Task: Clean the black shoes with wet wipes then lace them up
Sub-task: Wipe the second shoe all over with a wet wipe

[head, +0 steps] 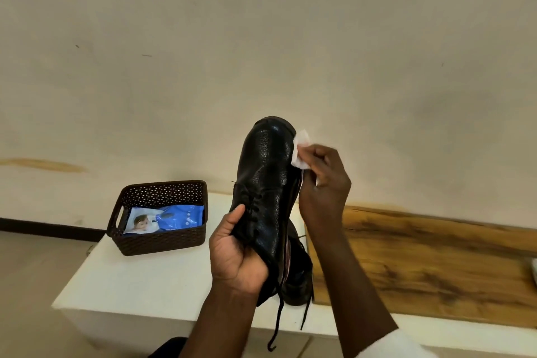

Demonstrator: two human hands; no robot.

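In the centre of the frame I have the black shoe held up off the table, toe pointing to the top of the frame and its glossy upper facing me. My left hand grips it at the heel end, thumb laid along the laced side and the fingers wrapped behind where I cannot see them. My right hand sits just right of the shoe, fingers curled and pinching a white wet wipe, which is pressed against the right edge of the toe. Two loose black laces hang down from the shoe toward the bottom of the frame, one ending in a small hook-like curl. Behind and below the raised shoe, a second black shoe rests on the white table, mostly hidden, so I cannot tell how it lies. At centre left of the frame, a dark brown perforated basket stands on the table's far left corner, and inside it lies a blue pack of wet wipes with a printed picture on its front. At lower right, a wooden board lies just beside the table, running off the right edge. A pale wall fills the upper half of the frame.
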